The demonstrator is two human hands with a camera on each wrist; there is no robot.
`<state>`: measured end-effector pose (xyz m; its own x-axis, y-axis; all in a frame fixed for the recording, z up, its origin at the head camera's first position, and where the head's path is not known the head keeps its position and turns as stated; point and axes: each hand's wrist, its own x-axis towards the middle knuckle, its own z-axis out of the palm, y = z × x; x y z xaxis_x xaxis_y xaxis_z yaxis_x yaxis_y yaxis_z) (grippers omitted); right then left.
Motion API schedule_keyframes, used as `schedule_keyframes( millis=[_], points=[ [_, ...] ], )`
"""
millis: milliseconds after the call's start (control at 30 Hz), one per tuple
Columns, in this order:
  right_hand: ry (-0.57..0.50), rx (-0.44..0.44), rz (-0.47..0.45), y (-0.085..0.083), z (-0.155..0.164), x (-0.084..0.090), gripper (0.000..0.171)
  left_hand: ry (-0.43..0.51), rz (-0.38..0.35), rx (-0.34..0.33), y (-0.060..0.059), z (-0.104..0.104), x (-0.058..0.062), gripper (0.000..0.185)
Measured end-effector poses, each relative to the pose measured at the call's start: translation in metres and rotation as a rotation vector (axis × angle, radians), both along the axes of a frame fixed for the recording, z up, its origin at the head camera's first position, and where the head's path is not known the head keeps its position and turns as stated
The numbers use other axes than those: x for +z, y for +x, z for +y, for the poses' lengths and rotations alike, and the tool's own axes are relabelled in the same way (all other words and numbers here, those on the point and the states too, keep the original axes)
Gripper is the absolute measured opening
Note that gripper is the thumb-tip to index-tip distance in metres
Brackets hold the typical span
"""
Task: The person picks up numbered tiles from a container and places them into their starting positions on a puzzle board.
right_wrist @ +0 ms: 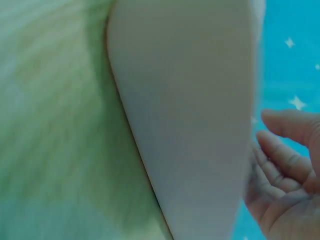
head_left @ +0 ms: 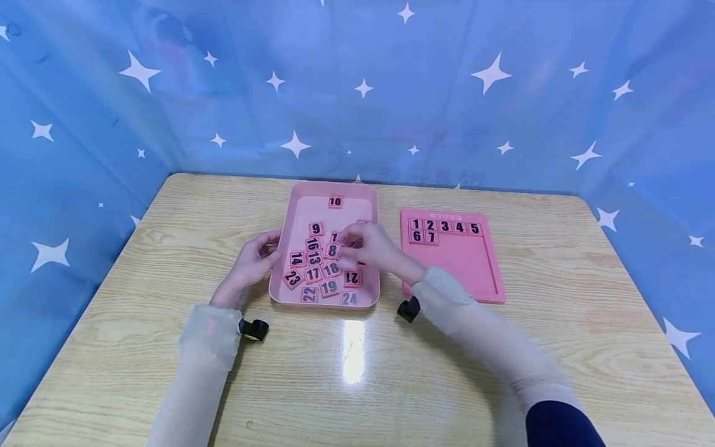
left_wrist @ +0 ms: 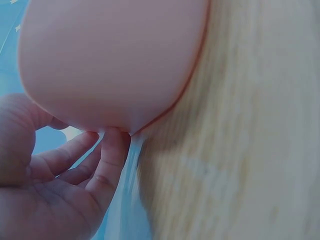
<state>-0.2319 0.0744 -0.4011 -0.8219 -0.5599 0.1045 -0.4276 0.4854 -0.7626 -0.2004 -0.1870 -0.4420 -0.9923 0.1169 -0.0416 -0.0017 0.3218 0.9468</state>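
Our right hand (head_left: pixel 368 245) pinches the small, light, stiff pink number tile "8" (head_left: pixel 332 251) by its edges inside the shallow pink plastic tray (head_left: pixel 335 189); our left hand (head_left: pixel 254 261), fingers relaxed, steadies the tray's left rim.

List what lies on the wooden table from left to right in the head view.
Left hand touching the tray's left wall → shallow pink plastic tray of loose numbered tiles → right hand over those tiles → flat pink puzzle board with tiles 1 to 7 set in place.

Wooden table (head_left: pixel 503 366), blue star-print backdrop (head_left: pixel 447 93), glare.
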Motion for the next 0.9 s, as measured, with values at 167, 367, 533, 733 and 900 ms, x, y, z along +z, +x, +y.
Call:
schedule_keyframes(
  millis=[167, 367, 533, 733, 900],
  points=[
    [0.048, -0.023, -0.065, 0.001, -0.014, -0.009, 0.021, 0.001, 0.009, -0.007, 0.0, 0.0, 0.0, 0.046],
    [0.091, -0.082, -0.067, -0.003, -0.018, -0.016, 0.018, 0.002, -0.007, 0.0, 0.0, 0.0, 0.001, 0.047],
    [0.116, -0.12, -0.048, -0.004, -0.02, -0.018, 0.02, 0.002, -0.007, 0.002, 0.001, 0.0, 0.001, 0.048],
    [0.198, -0.147, -0.006, -0.005, -0.022, -0.018, 0.028, 0.006, -0.006, 0.002, 0.001, 0.001, 0.001, 0.048],
    [0.213, -0.139, -0.013, -0.004, -0.021, -0.018, 0.025, 0.001, -0.013, 0.005, 0.0, 0.001, 0.001, 0.048]
  ],
)
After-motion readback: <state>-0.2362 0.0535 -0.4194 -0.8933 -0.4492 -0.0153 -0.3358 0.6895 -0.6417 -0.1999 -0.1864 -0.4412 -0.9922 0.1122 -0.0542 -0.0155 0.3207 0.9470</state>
